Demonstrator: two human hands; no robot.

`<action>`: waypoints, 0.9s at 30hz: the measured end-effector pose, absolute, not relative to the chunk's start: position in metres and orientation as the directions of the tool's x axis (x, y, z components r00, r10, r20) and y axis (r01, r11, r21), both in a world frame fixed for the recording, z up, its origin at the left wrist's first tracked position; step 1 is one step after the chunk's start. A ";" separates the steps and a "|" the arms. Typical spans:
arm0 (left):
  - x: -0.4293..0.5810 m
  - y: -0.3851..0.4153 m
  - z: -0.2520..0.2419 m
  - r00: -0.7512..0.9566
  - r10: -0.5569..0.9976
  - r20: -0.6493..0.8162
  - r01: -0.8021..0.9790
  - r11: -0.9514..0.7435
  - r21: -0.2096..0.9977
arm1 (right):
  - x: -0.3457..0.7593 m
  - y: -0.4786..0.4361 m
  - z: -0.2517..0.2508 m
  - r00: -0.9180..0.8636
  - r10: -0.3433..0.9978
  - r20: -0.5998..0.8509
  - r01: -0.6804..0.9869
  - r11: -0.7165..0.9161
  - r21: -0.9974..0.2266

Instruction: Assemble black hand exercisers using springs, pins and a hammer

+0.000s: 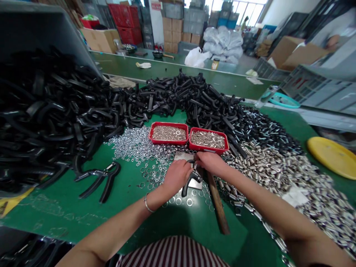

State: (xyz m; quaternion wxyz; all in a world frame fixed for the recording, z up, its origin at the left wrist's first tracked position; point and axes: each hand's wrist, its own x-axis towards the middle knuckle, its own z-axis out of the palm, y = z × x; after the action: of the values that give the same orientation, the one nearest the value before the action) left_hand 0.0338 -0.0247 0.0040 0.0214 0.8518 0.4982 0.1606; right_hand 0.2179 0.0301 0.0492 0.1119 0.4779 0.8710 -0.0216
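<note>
My left hand (178, 176) is closed around a black curved handle part (188, 185), which it holds over a small metal plate (198, 184) on the bench. Close by on the right, my right hand (210, 162) has its fingers pinched together at the far end of that part; what is between the fingertips is hidden. A hammer with a wooden handle (218, 204) lies just below my right hand, its head mostly covered. Loose metal rings (178, 201) are scattered around the plate. To the left rests a two-legged black hand grip (104, 180).
Two red trays hold small parts: tiny pieces in the left tray (168, 141), pins in the right tray (208, 150). Black handles (178, 92) are heaped behind and left. Metal sleeves (278, 170) and bolts (264, 128) spread rightward, beside a yellow lid (333, 157). A person stands far right.
</note>
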 end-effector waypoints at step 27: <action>0.015 -0.053 0.010 0.577 0.803 0.151 0.765 -0.596 0.245 | 0.279 -0.048 0.049 -0.281 0.960 0.020 0.839 0.255 -0.481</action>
State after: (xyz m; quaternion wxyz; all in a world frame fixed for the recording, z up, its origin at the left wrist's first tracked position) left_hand 0.0150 -0.0528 0.0105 0.0766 0.8846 0.4431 0.1237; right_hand 0.2794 -0.0480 0.0494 -0.1567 0.5789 0.7765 -0.1932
